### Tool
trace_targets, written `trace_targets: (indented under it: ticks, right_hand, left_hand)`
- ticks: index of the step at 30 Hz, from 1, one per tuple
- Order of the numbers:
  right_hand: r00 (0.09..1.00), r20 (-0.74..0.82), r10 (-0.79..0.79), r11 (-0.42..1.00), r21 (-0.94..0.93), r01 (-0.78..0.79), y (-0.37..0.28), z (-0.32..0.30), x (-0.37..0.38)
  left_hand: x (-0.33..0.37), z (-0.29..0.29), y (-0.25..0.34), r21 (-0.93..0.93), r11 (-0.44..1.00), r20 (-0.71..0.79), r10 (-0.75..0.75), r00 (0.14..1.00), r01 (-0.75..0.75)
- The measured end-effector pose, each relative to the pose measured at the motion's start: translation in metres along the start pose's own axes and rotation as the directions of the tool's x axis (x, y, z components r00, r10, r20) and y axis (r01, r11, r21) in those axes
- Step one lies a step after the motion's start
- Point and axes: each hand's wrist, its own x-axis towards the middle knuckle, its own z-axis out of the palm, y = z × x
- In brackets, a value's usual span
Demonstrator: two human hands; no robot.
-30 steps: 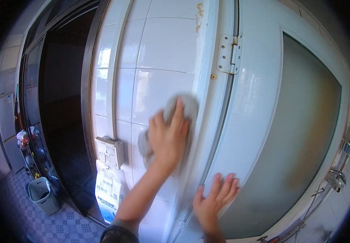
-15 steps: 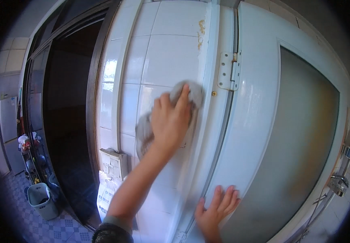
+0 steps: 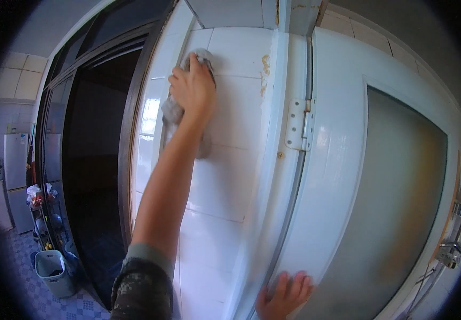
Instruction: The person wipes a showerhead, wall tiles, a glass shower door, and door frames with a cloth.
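My left hand (image 3: 194, 92) is closed on a grey cloth (image 3: 172, 111) and presses it against the white wall tiles (image 3: 235, 109), high up near a vertical white strip. Folds of the cloth show above the fingers and hang below the hand beside the wrist. My right hand (image 3: 286, 296) lies open on the white door (image 3: 324, 200), low in the view, its fingers spread; the lower edge cuts off its wrist.
A metal hinge (image 3: 298, 125) joins the door to its frame, and frosted glass (image 3: 401, 197) fills the door's middle. Brownish peeling marks (image 3: 265, 74) run along the tile edge. At left are a dark sliding doorway (image 3: 94, 160), a grey bin (image 3: 54, 274) and a fridge (image 3: 17, 165).
My left hand has moved the cloth up and to the left across the tiles. The view has tilted upward; my right hand stays on the door and appears lower.
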Motion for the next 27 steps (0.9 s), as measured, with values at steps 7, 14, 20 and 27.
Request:
trace_targets:
  ticks: [7, 14, 20, 27]
  right_hand:
    - [0.999, -0.046, 0.023, 1.000, -0.018, -0.024, -0.008, 0.010, -0.002]
    - [0.999, -0.022, 0.045, 0.999, -0.029, -0.045, -0.007, 0.010, -0.002]
    - [1.000, -0.015, 0.023, 0.999, -0.045, -0.023, -0.008, 0.008, -0.001]
    - [0.997, 0.006, 0.081, 0.997, 0.005, -0.081, -0.005, 0.000, 0.001]
  left_hand:
    - [0.052, 0.034, 0.048, -0.070, 0.990, -0.009, -0.121, 0.993, 0.120]
    - [0.026, 0.028, 0.104, -0.220, 0.953, 0.068, 0.226, 0.972, -0.207]
    - [-0.005, 0.014, 0.062, -0.260, 0.924, -0.036, 0.280, 0.959, -0.280]
    - [-0.175, -0.091, -0.014, -0.322, 0.902, 0.185, 0.359, 0.915, -0.289]
